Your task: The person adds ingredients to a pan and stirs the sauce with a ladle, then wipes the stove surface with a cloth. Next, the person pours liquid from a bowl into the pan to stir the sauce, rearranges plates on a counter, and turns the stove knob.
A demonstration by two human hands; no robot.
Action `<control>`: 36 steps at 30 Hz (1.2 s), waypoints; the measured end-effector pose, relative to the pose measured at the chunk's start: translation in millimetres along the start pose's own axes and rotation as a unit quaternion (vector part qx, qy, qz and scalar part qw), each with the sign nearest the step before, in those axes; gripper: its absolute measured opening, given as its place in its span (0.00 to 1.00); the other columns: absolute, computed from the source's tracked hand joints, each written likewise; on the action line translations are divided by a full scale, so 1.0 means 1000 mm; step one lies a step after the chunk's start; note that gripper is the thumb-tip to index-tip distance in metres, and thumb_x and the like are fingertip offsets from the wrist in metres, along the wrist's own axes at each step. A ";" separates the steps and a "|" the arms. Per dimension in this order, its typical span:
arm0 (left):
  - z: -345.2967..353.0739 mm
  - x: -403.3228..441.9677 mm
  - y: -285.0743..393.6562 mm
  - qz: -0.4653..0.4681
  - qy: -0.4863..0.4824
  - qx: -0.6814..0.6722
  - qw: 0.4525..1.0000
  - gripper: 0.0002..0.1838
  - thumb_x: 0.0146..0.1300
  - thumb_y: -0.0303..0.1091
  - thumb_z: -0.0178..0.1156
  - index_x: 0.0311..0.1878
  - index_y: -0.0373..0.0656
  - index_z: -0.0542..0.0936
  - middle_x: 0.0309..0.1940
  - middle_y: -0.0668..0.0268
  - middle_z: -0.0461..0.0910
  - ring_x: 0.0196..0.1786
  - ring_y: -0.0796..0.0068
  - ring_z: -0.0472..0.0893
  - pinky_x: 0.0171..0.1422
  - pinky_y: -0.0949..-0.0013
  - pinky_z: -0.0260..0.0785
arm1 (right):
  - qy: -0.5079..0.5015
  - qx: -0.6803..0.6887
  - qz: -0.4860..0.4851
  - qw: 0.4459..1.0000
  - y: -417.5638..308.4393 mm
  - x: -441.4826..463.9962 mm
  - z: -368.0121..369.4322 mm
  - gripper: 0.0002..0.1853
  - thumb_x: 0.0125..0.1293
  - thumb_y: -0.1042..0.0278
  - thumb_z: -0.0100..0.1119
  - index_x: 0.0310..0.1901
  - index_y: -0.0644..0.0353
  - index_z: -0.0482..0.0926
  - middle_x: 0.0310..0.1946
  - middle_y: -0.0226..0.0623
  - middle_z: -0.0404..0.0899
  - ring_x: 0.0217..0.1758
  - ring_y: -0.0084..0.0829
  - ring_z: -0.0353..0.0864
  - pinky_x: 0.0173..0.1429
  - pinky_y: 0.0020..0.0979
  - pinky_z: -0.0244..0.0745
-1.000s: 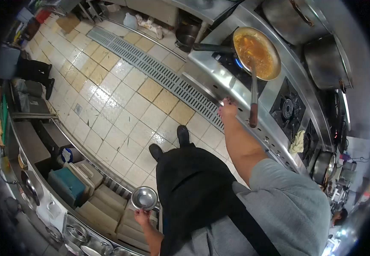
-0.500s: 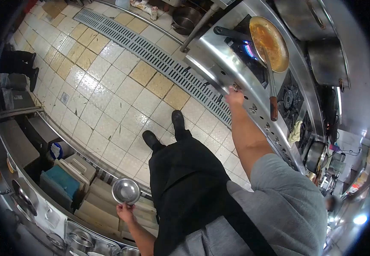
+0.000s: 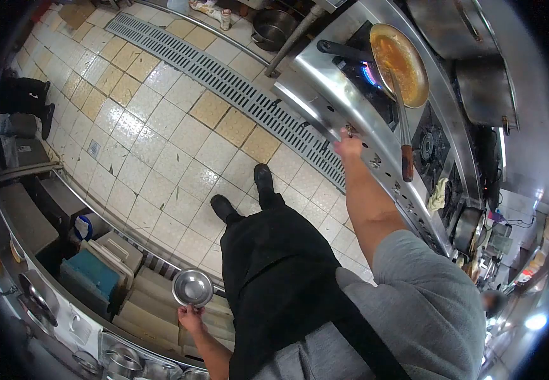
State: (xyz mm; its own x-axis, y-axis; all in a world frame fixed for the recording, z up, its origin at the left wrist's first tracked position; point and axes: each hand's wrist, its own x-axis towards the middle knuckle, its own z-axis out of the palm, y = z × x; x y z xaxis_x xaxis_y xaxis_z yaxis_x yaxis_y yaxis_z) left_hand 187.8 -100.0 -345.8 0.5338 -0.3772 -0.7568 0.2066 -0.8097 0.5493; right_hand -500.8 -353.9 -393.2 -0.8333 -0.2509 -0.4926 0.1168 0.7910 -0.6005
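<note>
Low on the left, my left hand (image 3: 191, 316) grips the rim of a small metal bowl (image 3: 192, 288), whose shiny inside faces up and looks bare. My right hand (image 3: 348, 145) reaches to the stove front (image 3: 385, 171), its fingers closed around a burner knob (image 3: 349, 131). On the lit burner (image 3: 368, 75) sits a frying pan (image 3: 399, 63) with orange-red sauce in it and a dark handle pointing left. A wooden-handled utensil (image 3: 406, 136) leans with its far end in the pan. Its working end is partly lost in the sauce.
Tall pots (image 3: 486, 92) stand behind the stove. A cloth (image 3: 438, 194) lies by the rear burners. The floor drain grate (image 3: 223, 85) crosses the tiles. Bins (image 3: 90, 269) and stacked metal bowls (image 3: 122, 358) line the left counter. Another person's dark legs (image 3: 24, 101) show at far left.
The bowl in my left hand has shifted slightly right and down. My right hand stays on the knob, and the pan has not moved.
</note>
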 end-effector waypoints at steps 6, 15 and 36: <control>0.010 -0.004 0.009 0.006 -0.003 -0.003 1.000 0.11 0.60 0.22 0.55 0.33 0.46 0.62 0.22 0.67 0.67 0.22 0.74 0.72 0.26 0.65 0.75 | -0.035 0.082 0.023 0.996 -0.005 -0.012 -0.002 0.31 0.68 0.54 0.60 0.61 0.71 0.64 0.51 0.46 0.76 0.41 0.38 0.84 0.33 0.33 0.83; 0.013 0.000 0.010 0.012 -0.038 -0.011 0.999 0.12 0.61 0.22 0.55 0.34 0.46 0.61 0.22 0.67 0.68 0.23 0.74 0.72 0.27 0.65 0.76 | -0.070 0.137 0.025 0.988 -0.006 -0.015 -0.005 0.31 0.70 0.55 0.57 0.65 0.68 0.61 0.57 0.41 0.72 0.46 0.41 0.83 0.39 0.37 0.83; 0.020 -0.004 0.012 -0.007 -0.005 -0.001 1.000 0.10 0.61 0.23 0.56 0.33 0.45 0.63 0.22 0.67 0.69 0.22 0.75 0.73 0.26 0.66 0.76 | -0.095 0.180 0.033 0.979 -0.012 -0.029 -0.009 0.30 0.73 0.56 0.51 0.67 0.69 0.58 0.64 0.46 0.66 0.48 0.42 0.82 0.42 0.37 0.82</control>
State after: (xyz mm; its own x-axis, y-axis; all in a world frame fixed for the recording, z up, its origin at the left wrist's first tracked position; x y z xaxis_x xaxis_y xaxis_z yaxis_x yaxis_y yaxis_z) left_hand 172.0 -117.4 -342.8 0.5218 -0.3699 -0.7687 0.2169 -0.8140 0.5389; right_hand -482.6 -351.3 -365.9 -0.7058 -0.3314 -0.6261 0.3788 0.5703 -0.7289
